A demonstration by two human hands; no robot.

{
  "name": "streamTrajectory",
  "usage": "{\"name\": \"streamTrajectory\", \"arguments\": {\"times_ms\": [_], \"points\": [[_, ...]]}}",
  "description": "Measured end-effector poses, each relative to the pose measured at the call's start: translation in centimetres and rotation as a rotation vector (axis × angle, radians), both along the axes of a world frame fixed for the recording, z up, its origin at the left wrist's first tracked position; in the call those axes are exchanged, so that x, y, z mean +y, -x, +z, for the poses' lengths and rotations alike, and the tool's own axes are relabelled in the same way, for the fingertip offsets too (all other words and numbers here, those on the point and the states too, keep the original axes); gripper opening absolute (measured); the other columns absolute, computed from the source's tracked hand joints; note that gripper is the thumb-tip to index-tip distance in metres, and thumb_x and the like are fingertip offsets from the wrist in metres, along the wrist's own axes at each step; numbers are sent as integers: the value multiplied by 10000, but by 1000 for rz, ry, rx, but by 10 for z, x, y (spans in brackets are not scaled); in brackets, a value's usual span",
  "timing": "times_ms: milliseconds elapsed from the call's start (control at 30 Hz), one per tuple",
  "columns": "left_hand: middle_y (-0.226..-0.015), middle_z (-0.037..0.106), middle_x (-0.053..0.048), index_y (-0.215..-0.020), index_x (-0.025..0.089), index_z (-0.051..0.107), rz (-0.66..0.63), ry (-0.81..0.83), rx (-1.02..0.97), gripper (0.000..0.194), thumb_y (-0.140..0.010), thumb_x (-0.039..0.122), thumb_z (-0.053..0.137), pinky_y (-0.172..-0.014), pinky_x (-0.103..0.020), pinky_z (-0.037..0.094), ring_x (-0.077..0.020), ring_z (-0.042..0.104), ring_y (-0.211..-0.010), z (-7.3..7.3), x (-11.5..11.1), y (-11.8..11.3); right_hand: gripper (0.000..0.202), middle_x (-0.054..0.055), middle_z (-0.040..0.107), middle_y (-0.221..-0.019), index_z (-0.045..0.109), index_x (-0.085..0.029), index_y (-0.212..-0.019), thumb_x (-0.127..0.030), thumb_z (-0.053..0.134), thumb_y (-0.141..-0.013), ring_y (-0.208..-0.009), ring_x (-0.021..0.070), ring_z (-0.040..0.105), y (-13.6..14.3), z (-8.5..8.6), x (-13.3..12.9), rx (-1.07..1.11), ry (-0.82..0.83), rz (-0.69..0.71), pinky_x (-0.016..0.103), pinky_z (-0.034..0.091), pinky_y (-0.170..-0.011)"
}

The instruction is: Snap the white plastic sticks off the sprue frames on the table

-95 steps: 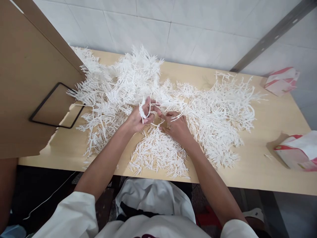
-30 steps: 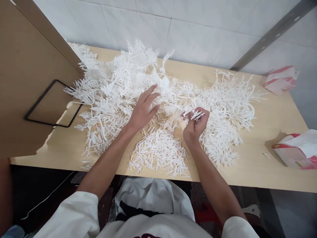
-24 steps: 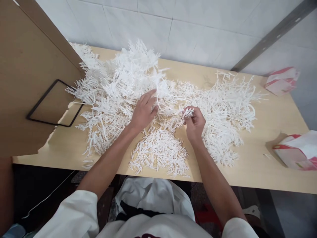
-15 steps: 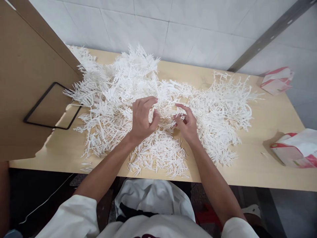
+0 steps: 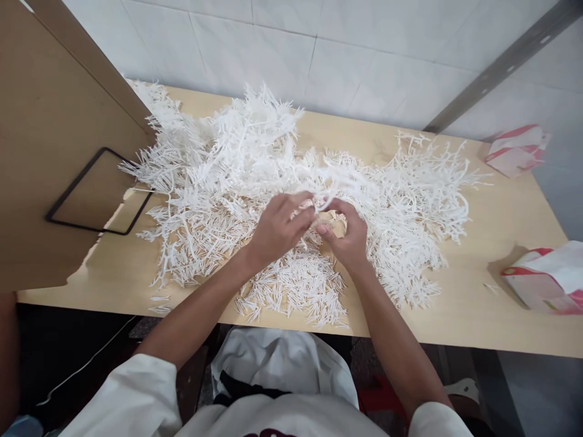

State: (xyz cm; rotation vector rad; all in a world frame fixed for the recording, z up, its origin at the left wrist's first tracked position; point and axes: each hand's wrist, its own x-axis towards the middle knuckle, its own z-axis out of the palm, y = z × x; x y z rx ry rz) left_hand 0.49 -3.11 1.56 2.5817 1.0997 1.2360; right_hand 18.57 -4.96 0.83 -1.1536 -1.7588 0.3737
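A big heap of white branched plastic sprues (image 5: pixel 218 164) covers the wooden table (image 5: pixel 478 303). More bare sprues (image 5: pixel 423 188) lie to the right. A pile of short loose white sticks (image 5: pixel 291 291) sits near the front edge. My left hand (image 5: pixel 277 227) and my right hand (image 5: pixel 348 237) meet at the middle of the table, fingers pinched together on one white sprue (image 5: pixel 321 203) just above the loose sticks.
A brown board (image 5: pixel 50 139) with a black rectangular outline leans over the table's left end. Two red-and-white bags lie at the right, one far (image 5: pixel 517 149), one near (image 5: pixel 549 276). A tiled wall rises behind the table.
My left hand let go of an earlier sprue and reached into the heap. My right hand dropped its bunch of sticks. Both hands have now come together on a new sprue.
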Motion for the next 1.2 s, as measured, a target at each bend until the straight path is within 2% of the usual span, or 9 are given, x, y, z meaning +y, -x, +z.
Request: {"name": "streamTrajectory", "arguments": {"times_ms": [100, 233, 433, 533, 633, 800, 867, 967, 1200], "points": [[-1240, 601, -79, -1043, 212, 565, -257, -3, 72, 176, -956, 275, 427, -974, -391, 484, -193, 537, -1175, -5, -3, -3, 407, 18, 694, -1111, 591, -325, -1209, -514, 589, -847, -1021, 192, 645, 5, 5, -3, 96, 111, 56, 391, 534, -878], [-1258, 570, -98, -1028, 222, 497, -354, 16, -72, 182, -955, 330, 370, -999, -427, 490, -196, 509, -1237, -20, -2, -6, 223, -6, 731, -1027, 687, -326, -1049, -393, 515, -923, -1000, 173, 670, 11, 7, -6, 86, 151, 5, 395, 534, -911], [-1319, 520, -78, -1213, 287, 451, 144, 117, -239, 371, -990, 375, 169, -1034, -446, 463, -178, 519, -1217, -17, 13, 9, 230, -8, 736, -945, 643, -309, -1121, -331, 543, -916, -794, 130, 697, 8, 5, -2, 447, 121, -50, 323, 570, -708], [-1335, 549, -63, -1236, 267, 486, 16, 124, 91, 329, -965, 414, 370, -1121, -489, 368, -224, 439, -1329, -9, 23, 18, 189, -14, 707, -813, 643, -279, -1061, -332, 580, -892, -644, 95, 638, 4, 10, 2, 577, 123, -106, 242, 475, -525], [-1508, 383, -83, -1261, 258, 510, 65, 129, 234, 336, -962, 370, 405, -1113, -536, 349, -275, 327, -1418, -11, 29, 19, 49, -29, 647, -680, 655, -260, -879, -292, 643, -843, -559, 77, 561, 1, 20, 4, 660, 58, -96, 211, 366, -439], [-1518, 370, -40, -1215, 299, 552, 100, 116, 130, 308, -941, 390, 446, -1144, -542, 317, -283, 264, -1446, -20, 43, 29, 48, -40, 614, -706, 618, -266, -828, -265, 665, -823, -464, 32, 429, -25, 50, 10, 939, -54, -244, 178, 211, -356], [-1523, 338, -71, -1259, 282, 523, 161, 114, 46, 372, -921, 429, 478, -1131, -534, 342, -292, 312, -1420, -22, 51, 39, 79, -43, 583, -698, 635, -296, -793, -225, 650, -825, -466, 26, 404, -46, 64, 12, 989, -229, -297, 180, 216, -359], [-1511, 347, -82, -1285, 301, 518, 210, 128, 91, 355, -948, 359, 422, -1090, -582, 365, -311, 336, -1395, -25, 59, 51, 229, -48, 599, -740, 653, -330, -746, -110, 634, -806, -473, 15, 384, -74, 78, 13, 974, -238, -301, 194, 256, -393], [-1455, 430, -87, -1282, 321, 538, 207, 197, 179, 384, -941, 228, 388, -1063, -619, 367, -321, 399, -1344, -28, 63, 50, 132, -29, 624, -820, 648, -330, -976, -290, 628, -852, -482, 50, 387, -80, 61, 11, 818, -36, -199, 222, 284, -402]]}}
